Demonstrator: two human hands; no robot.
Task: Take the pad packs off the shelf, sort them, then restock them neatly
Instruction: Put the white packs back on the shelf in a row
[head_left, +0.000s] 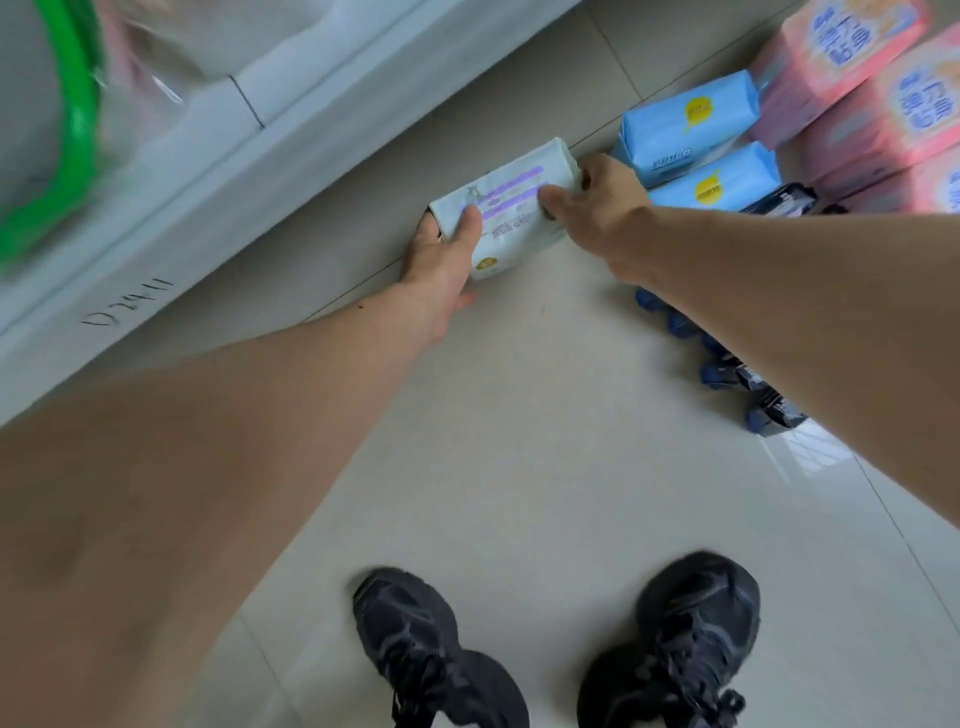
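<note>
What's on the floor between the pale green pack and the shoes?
Nothing: in the head view only bare tile floor separates the pale green pack from the black shoes.

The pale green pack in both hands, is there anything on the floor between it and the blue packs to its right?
Nothing visible. The pale green pack is held by the left hand and right hand, and only the right hand sits between it and the blue packs; the floor beneath looks bare.

I see the floor tiles (519, 467) are glossy and smooth, with reflections. The pale pack (511, 208) and the blue packs (685, 130) at far right look like soft plastic film, slightly shiny. My shoes (436, 654) seem matt black mesh cloth.
</note>
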